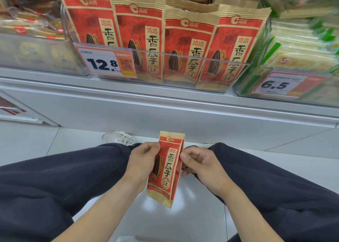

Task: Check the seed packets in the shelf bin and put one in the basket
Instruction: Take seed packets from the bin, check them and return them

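Note:
A red and tan seed packet (167, 168) hangs upright between my knees, low in the view, its printed front facing me. My left hand (142, 161) grips its left edge with curled fingers. My right hand (199, 163) pinches its right edge near the top. Above, a clear shelf bin (183, 55) holds several more of the same seed packets (189, 45) standing in a row. No basket shows, apart from a pale blurred edge at the bottom of the frame that I cannot identify.
An orange price tag (108, 62) reading 12.8 hangs on the bin's front left. Clear bins of other snacks stand to the left (36, 54) and right (297, 61). A white shelf ledge (165, 102) runs below them. My dark-trousered knees flank the packet over a pale tiled floor.

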### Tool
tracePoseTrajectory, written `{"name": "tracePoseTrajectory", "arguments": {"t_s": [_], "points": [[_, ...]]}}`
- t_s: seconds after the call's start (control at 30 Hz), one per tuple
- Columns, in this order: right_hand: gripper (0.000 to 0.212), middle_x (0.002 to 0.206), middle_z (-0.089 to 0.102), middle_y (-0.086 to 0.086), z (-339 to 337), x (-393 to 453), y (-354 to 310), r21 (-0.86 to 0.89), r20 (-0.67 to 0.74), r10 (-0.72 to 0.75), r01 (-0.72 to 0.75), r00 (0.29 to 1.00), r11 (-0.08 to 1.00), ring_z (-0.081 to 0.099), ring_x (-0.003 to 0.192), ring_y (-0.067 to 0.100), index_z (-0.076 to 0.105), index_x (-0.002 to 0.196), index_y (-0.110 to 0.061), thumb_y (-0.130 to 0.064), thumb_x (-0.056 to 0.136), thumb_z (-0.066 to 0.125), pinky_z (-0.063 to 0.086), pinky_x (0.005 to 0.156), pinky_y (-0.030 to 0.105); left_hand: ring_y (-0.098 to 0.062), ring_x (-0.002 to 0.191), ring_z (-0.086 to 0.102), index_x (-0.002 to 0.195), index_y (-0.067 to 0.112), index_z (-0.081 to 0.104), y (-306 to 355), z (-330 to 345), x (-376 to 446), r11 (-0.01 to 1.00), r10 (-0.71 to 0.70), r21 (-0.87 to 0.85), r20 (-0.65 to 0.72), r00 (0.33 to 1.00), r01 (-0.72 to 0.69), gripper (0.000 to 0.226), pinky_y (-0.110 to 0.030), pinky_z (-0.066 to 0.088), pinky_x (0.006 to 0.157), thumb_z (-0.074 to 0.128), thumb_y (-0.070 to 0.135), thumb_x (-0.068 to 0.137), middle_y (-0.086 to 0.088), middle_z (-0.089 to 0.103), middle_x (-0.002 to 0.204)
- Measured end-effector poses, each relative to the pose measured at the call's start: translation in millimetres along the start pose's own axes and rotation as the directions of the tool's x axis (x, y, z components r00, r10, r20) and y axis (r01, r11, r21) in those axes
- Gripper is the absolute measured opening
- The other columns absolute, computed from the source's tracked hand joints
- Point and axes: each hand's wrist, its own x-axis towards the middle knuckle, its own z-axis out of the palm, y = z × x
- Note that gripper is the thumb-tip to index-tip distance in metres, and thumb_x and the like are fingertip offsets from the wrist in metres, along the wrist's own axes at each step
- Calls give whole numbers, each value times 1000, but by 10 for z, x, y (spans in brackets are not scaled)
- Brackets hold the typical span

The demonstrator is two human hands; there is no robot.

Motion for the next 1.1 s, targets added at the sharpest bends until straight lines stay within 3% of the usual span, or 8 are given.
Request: {"name": "tracePoseTrajectory", "arguments": {"t_s": [0.13,0.3,0.43,0.57,0.63,0.7,0.8,1.1], "points": [[23,95,79,12,31,17,51,-27,-72,12,-14,997,1000,75,84,26,75,102,-1,-19,99,62,58,66,28,-2,85,70,125,36,56,-16,70,-68,936,228,277,-10,974,-216,25,-23,55,77,58,34,100,10,72,102],[18,83,77,14,15,14,22,6,-173,-77,79,982,997,71,71,21,77,93,-4,-20,88,74,54,60,26,10,96,65,107,57,49,-23,181,-208,937,213,232,213,954,-261,22,-17,51,84,57,59,86,39,64,100],[19,86,77,18,26,6,13,84,-153,-74,87,985,993,71,72,24,76,94,-1,-18,85,74,55,60,27,8,97,66,111,53,53,-33,188,-199,946,190,222,215,958,-237,17,-16,48,87,51,54,94,23,69,103],[21,86,75,23,52,2,-1,188,-114,-47,68,992,980,71,72,27,73,92,3,-17,84,74,57,63,30,18,101,59,113,49,58,-12,198,-233,963,145,183,257,956,-196,23,-2,43,80,38,42,106,34,68,102],[19,82,74,23,87,-1,-10,261,-86,-25,47,996,964,70,66,27,70,90,3,-14,84,73,57,60,30,5,92,65,100,39,67,-29,220,-229,972,126,167,230,965,-167,35,-10,47,81,33,43,108,21,72,92],[18,83,72,26,127,4,3,311,-63,1,19,998,950,68,64,29,67,91,3,-13,87,74,57,60,35,-13,76,61,75,21,62,-64,244,-219,981,118,130,187,975,-143,49,-34,51,80,32,49,103,4,65,74],[22,86,70,29,146,10,22,342,-58,34,-12,998,940,65,64,31,66,93,2,-16,87,77,55,62,38,-24,73,56,81,0,53,-67,260,-223,985,134,79,196,971,-152,59,-55,52,85,33,54,91,-12,57,72],[23,94,72,20,126,-6,7,248,-29,-5,12,1000,969,67,81,28,70,100,-3,-14,83,82,59,71,36,-19,80,63,102,-6,59,-43,231,-184,990,119,64,142,983,-129,52,-38,57,78,31,37,108,-18,66,85]]}}
